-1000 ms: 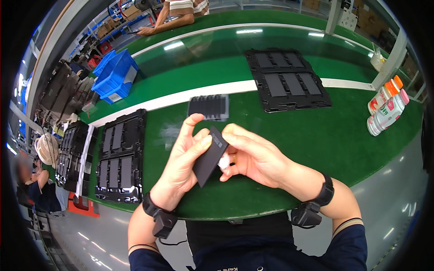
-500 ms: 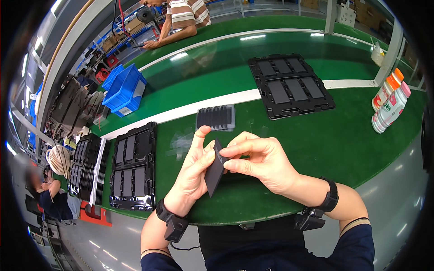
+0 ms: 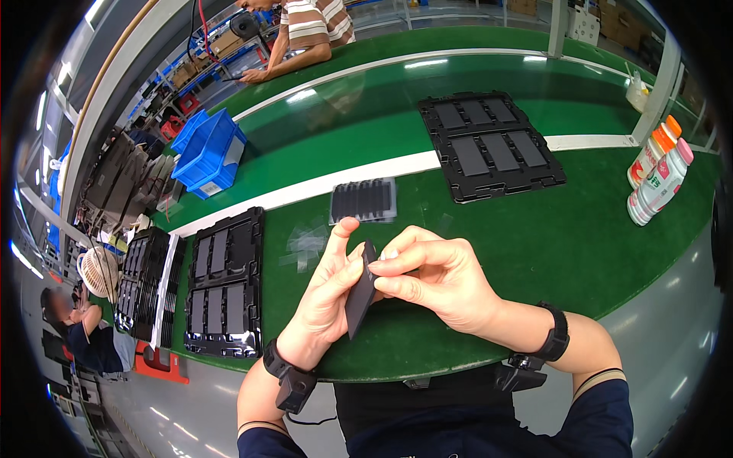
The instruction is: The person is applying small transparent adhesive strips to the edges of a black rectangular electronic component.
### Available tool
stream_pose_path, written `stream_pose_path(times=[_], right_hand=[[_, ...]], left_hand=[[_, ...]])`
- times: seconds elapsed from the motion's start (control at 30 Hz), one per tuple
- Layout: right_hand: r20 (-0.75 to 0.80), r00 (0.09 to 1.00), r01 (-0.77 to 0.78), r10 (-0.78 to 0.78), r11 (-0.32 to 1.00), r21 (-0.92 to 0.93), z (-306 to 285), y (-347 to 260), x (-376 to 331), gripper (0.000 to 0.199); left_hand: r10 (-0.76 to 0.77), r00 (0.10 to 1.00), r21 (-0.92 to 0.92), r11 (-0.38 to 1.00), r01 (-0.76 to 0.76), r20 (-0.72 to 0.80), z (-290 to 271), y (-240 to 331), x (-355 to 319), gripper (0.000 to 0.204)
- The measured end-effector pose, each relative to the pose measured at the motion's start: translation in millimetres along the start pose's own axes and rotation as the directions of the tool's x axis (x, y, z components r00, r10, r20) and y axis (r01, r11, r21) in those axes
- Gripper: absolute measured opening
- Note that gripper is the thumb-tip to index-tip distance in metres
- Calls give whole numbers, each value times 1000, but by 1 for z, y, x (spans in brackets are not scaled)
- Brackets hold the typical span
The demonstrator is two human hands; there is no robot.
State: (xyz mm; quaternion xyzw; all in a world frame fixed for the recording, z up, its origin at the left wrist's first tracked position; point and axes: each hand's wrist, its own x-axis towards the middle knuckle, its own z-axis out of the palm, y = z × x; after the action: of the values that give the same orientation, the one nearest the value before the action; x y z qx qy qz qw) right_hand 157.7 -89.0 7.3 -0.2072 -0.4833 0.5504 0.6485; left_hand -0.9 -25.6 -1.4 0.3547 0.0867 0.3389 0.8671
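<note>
Above the near edge of the table, my left hand (image 3: 324, 298) holds a thin dark rectangular plate (image 3: 360, 298) on edge, tilted, between thumb and fingers. Its index finger points up, free of the plate. My right hand (image 3: 435, 278) is closed in a pinch, thumb and index fingertips at the upper right side of the plate. Whatever lies between those tips is too small to tell. Beyond the hands lies a clear tray with a row of black strips (image 3: 363, 200). Crumpled clear film pieces (image 3: 307, 243) rest left of it.
A black tray with dark plates (image 3: 224, 282) lies at left, beside stacked black trays (image 3: 142, 282). Another filled black tray (image 3: 492, 145) is at far right. Blue bins (image 3: 210, 156) stand at far left, two bottles (image 3: 658, 172) at right. A person (image 3: 317, 30) leans across the far side.
The plate has turned more edge-on to me, its face showing less. My right fingertips have shifted slightly left and down along it. My left hand still holds the plate.
</note>
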Motion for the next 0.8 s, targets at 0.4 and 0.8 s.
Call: stream_pose_path(times=[0.4, 0.8], right_hand=[[-51, 999, 16, -13, 999, 43, 1, -8, 1, 15], [88, 887, -460, 454, 852, 250, -3, -15, 6, 17]], left_hand=[[-17, 998, 10, 1000, 17, -59, 3, 2, 0, 49], [8, 992, 135, 991, 9, -126, 8, 0, 2, 53]])
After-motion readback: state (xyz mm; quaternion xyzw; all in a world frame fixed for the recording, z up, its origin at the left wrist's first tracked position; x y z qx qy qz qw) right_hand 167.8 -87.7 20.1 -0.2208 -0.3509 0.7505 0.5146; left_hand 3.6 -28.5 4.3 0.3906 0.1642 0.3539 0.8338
